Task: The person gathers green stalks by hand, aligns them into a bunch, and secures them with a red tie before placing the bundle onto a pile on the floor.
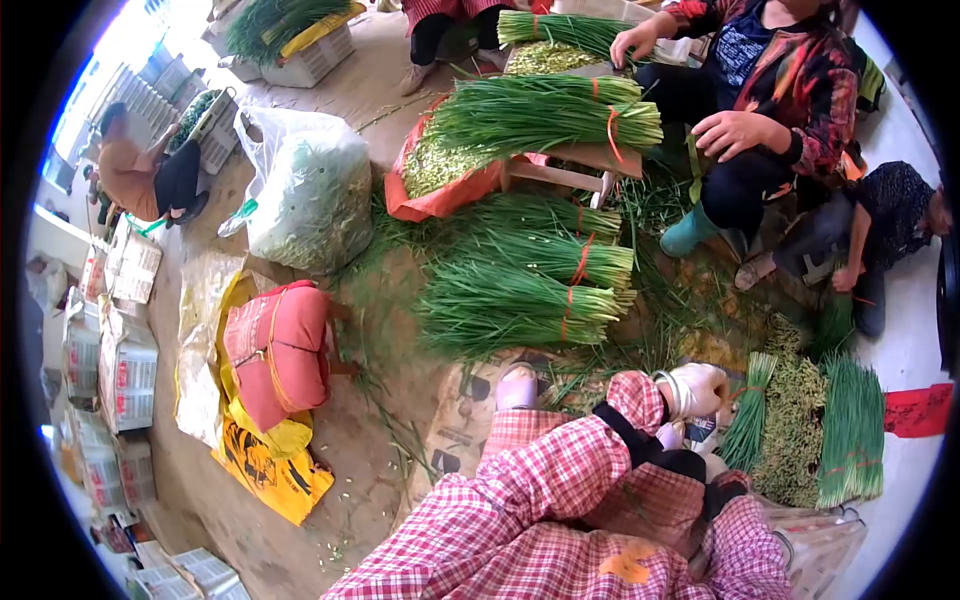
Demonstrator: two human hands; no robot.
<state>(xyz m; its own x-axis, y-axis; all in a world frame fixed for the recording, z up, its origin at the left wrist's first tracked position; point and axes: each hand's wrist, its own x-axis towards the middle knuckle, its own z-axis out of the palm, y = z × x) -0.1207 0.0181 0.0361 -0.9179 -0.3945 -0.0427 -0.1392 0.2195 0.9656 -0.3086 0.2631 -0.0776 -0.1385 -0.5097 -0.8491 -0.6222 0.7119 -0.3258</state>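
My left hand (pixel 699 390), in a pale glove with a ring-shaped band at the wrist, is curled closed beside a small bunch of thin green chive-like stalks (pixel 748 412). What its fingers hold, if anything, is hidden. Below it, my right hand (pixel 714 466) is mostly covered by sleeves and my left arm; its fingers cannot be made out. To the right of the small bunch lies a heap of loose stalks with buds (pixel 790 440). A larger tied bunch (pixel 850 430) lies along the heap's right side.
Tied bunches (pixel 525 290) lie on the floor ahead, with more on a wooden bench (pixel 600 158) beside an orange sack (pixel 450 200). A co-worker (pixel 770 90) sits behind them. To the left are a stuffed plastic bag (pixel 310 190), a pink bundle (pixel 275 350) and crates (pixel 130 370).
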